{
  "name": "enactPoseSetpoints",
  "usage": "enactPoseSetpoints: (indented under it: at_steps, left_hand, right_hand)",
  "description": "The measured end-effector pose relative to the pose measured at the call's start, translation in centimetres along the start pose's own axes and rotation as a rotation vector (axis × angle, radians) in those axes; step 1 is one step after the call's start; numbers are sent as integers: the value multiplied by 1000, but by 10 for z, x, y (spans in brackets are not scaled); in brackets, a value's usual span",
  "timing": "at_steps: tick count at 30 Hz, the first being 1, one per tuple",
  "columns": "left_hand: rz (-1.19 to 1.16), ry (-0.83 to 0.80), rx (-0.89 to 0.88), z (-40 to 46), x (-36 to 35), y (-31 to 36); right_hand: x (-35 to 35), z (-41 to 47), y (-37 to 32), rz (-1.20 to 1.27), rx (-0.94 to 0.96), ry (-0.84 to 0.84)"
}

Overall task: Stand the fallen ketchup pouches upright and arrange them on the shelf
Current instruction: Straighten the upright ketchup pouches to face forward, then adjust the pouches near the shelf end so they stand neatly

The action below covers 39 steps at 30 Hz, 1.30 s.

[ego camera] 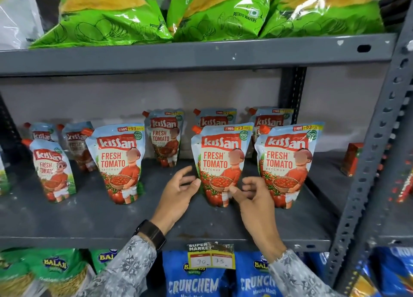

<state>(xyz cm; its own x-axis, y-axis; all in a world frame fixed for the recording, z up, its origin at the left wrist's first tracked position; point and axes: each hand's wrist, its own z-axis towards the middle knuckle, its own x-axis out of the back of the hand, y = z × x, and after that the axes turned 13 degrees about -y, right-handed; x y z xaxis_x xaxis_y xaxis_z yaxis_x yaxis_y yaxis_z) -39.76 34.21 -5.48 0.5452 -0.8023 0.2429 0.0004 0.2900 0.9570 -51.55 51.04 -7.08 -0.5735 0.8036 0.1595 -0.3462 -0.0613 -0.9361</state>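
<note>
Several blue-and-red ketchup pouches stand upright on the grey metal shelf (89, 216). The front middle pouch (220, 160) stands between my two hands. My left hand (178, 191) is just left of its base with fingers apart, the thumb tip close to the pouch's edge. My right hand (250, 198) is at its lower right, thumb and fingers loosely curled and touching or nearly touching the bottom corner. Other front pouches stand at the right (286, 162), centre left (118, 160) and far left (52, 169). More stand in the back row (164, 135).
Green wafer bags (111, 13) fill the shelf above. Blue and green snack bags (194, 281) sit below, behind a price tag (211, 257). A perforated grey upright (368, 162) bounds the right side, with a small red carton (352, 159) beside it.
</note>
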Motion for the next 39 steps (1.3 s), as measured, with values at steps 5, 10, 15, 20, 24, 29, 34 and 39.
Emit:
enactPoseSetpoints:
  at_steps: [5,10,15,20,24,29,34,39]
  left_hand:
    - [33,178,-75,-27,52,-6]
    - [79,600,-155,-42,133,-19]
    - [102,475,-16,-34,212,-42]
    - [-160,-19,86,-26,243,-53]
    - [-146,-72,63,-24,240,-55]
    - [-159,-108,40,-20,213,-49]
    - [-156,-179,13,-16,179,-40]
    - [-156,-172,-2,-13,161,-38]
  right_hand:
    - [-38,-12,-22,67,69,-139]
    - [-127,12,-42,53,17,-410]
    - [-214,42,-46,23,-94,-480]
    - [-257,52,-38,151,-120,-488]
    - [-259,50,-38,231,-124,-445]
    - [-229,40,-38,219,-114,-379]
    - [-195,34,-32,182,-106,-314]
    - [-182,35,-28,154,-94,-298]
